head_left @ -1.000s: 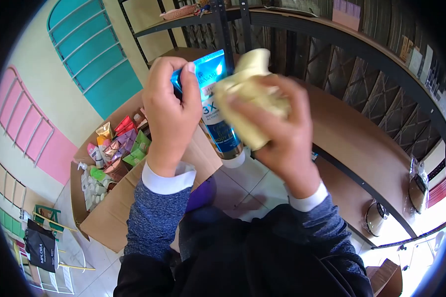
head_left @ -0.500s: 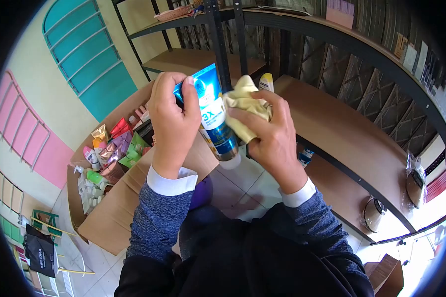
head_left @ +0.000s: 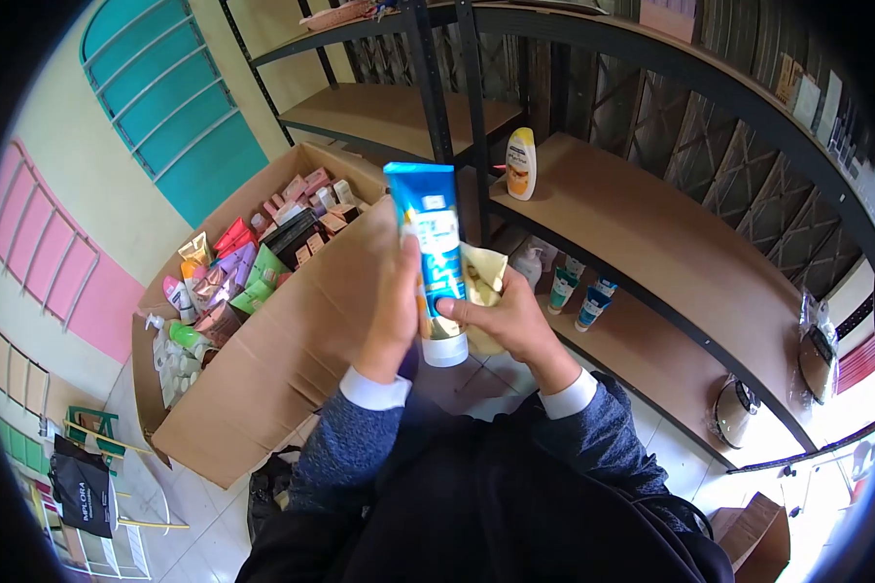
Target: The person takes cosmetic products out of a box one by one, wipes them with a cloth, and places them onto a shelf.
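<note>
A blue squeeze tube (head_left: 439, 228) with a white cap stands upright in front of me, cap down. My left hand (head_left: 391, 316), a little blurred, holds the tube along its left side, its fingers partly hidden behind it. My right hand (head_left: 517, 328) grips a pale yellow cloth (head_left: 484, 277) against the tube's right side, the thumb pressing on the tube's front just above the cap.
At my left stands a large cardboard box (head_left: 253, 389) full of cosmetic tubes, bottles and small cartons. A yellow-capped bottle (head_left: 521, 167) stands on the shelf (head_left: 642, 233) ahead. Several tubes (head_left: 593, 306) and a pump bottle (head_left: 529, 262) are on the shelf below.
The tube has come upright and turned, and my left hand has gone from its top end down to its side. My right hand with the cloth has moved lower, its thumb now on the tube.
</note>
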Demonstrator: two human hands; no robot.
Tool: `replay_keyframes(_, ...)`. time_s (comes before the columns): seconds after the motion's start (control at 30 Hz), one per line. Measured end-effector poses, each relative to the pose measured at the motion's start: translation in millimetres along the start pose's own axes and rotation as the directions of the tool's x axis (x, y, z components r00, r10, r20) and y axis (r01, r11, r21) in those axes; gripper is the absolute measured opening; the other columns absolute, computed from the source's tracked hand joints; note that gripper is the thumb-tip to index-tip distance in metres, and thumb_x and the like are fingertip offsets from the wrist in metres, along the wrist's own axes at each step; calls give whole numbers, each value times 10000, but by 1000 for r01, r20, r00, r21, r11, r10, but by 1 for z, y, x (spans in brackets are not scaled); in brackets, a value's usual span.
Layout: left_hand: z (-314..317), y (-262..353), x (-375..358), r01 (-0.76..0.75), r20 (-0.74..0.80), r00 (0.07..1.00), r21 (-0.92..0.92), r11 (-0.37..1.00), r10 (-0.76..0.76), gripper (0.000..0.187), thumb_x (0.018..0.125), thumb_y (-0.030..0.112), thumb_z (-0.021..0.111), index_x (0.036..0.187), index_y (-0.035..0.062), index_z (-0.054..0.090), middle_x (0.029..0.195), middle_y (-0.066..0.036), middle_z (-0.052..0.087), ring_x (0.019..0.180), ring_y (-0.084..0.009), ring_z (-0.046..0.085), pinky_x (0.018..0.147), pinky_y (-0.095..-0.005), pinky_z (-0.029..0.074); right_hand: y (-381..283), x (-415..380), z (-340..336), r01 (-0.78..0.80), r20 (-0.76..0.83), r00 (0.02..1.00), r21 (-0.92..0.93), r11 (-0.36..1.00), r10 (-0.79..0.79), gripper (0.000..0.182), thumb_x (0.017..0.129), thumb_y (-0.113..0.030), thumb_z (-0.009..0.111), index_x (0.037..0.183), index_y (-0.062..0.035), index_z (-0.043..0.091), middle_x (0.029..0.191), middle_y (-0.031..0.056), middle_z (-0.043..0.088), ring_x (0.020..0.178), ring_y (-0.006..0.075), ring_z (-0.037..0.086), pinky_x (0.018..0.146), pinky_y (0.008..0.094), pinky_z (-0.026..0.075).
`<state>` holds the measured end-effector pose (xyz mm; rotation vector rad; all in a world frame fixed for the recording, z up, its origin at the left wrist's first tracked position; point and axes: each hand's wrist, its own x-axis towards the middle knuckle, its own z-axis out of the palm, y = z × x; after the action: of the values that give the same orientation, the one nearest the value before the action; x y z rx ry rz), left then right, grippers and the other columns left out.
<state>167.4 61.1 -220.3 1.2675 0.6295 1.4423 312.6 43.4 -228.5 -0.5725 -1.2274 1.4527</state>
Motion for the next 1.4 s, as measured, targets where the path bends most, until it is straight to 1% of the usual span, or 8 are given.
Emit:
replay_keyframes(0.07,11,-11,-9,2,-69,998,-164,986,-13,565,942,484,324,1258,22,401,1154,-162,549,995,-222,570,845,-339,477,0,-3,-4,-37,-93,995,-668,743,-35,482,727,-218,748,1077,42,543,1039,184,589,926,275,601,803,338,468)
replay_keyframes(0.23,15,-23,-18,-63,-189,982,-334,941,-1,585,936,508,309,1259,26,386,1155,-156,547,1037,-236,556,872,-341,463,-21,-7,-6,233,-65,778,-894,383,-625,394,670,-32,627,1061,-68,625,990,188,562,853,350,570,756,386,471)
replay_keyframes(0.37,28,-24,-18,-65,-234,972,-184,981,20,518,952,489,285,1191,54,434,1086,-86,549,930,-173,581,794,-307,492,-35,4,19,416,279,776,-900,127,-566,512,625,-3,608,1111,-165,615,1060,138,568,891,322,538,791,375,467)
replay_keyframes(0.77,1,-31,-4,-82,-264,964,-202,976,26,599,911,572,292,1117,40,474,904,-79,576,727,-158,578,651,-287,503,-15,-64,-1,374,325,919,-897,234,-221,520,561,19,620,1045,-166,657,1103,91,554,935,298,543,802,378,477)
replay_keyframes(0.93,23,-23,-5,-35,-218,976,-174,984,-4,587,917,563,290,1219,79,432,1090,-86,563,899,-186,594,788,-316,501,-48,-24,6,429,204,808,-847,315,-553,580,575,69,552,1105,-156,623,1113,144,559,973,339,545,834,401,466)
replay_keyframes(1.07,5,-28,-3,-43,-154,988,-399,916,-20,575,930,535,298,1165,38,465,1026,-79,581,855,-170,592,753,-310,503,-26,-23,16,442,325,801,-887,131,-502,540,580,-8,642,1095,-170,624,1143,111,553,835,303,531,731,372,481)
replay_keyframes(1.23,-7,-9,5,-154,-162,979,-216,964,120,603,906,583,291,1169,70,465,987,-86,588,720,-177,580,596,-310,498,-11,-59,-4,418,353,905,-841,344,-238,521,585,-6,627,1088,-142,637,1117,112,558,930,318,552,788,370,481)
replay_keyframes(1.4,6,-18,-3,-23,-126,992,-238,971,-8,608,927,543,288,1228,39,445,1103,-95,582,911,-169,596,752,-292,506,-54,-15,-8,383,122,850,-811,443,-512,512,622,22,547,1101,-135,635,1074,153,551,950,339,570,806,387,484)
